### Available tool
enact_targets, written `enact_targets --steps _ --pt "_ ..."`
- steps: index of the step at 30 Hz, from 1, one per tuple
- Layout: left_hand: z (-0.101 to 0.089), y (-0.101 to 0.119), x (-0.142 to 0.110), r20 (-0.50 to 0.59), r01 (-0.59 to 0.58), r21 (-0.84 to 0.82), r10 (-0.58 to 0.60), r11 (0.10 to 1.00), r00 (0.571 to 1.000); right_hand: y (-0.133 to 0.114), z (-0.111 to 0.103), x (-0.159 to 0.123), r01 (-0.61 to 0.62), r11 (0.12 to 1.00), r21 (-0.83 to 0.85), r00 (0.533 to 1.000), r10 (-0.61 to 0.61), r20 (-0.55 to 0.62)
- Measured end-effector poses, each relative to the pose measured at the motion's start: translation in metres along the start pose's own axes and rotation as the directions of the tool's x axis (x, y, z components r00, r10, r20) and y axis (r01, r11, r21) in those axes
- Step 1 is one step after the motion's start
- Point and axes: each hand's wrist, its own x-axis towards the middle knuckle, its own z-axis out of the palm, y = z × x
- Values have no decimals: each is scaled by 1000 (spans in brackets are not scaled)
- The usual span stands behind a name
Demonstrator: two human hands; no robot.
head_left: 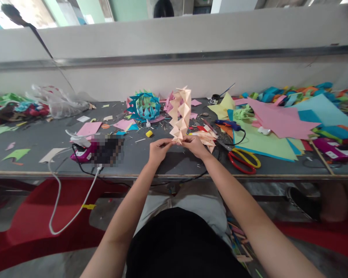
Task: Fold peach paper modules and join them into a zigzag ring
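A peach-coloured folded-paper ring [181, 119] with pointed spikes stands upright over the table, held at its lower end. My left hand [159, 149] pinches the bottom of it from the left. From the other side my right hand [196, 145] grips the same lower edge, the fingertips of both hands almost meeting. Just beyond my right hand lie loose peach folded-paper pieces [205, 137]. Behind the ring sit a blue and green spiked paper ring [145, 106] and a pink folded-paper piece [168, 103], partly hidden.
Scissors [244, 159] with red and yellow handles and a blue glue gun [228, 124] lie to the right, near stacked coloured paper [278, 116]. At left are a purple power strip [82, 154], a white cable [58, 193] and a plastic bag [59, 104]. A low partition [174, 73] runs behind.
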Motion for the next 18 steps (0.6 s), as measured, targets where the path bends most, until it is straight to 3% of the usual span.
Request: enact_targets --steps 13,18 --pt "-1 1 -2 -15 -41 6 42 999 999 -2 4 2 -20 994 109 1000 19 10" --pt "2 1 -2 -33 -35 53 36 998 999 0 4 3 -24 995 96 997 31 -66"
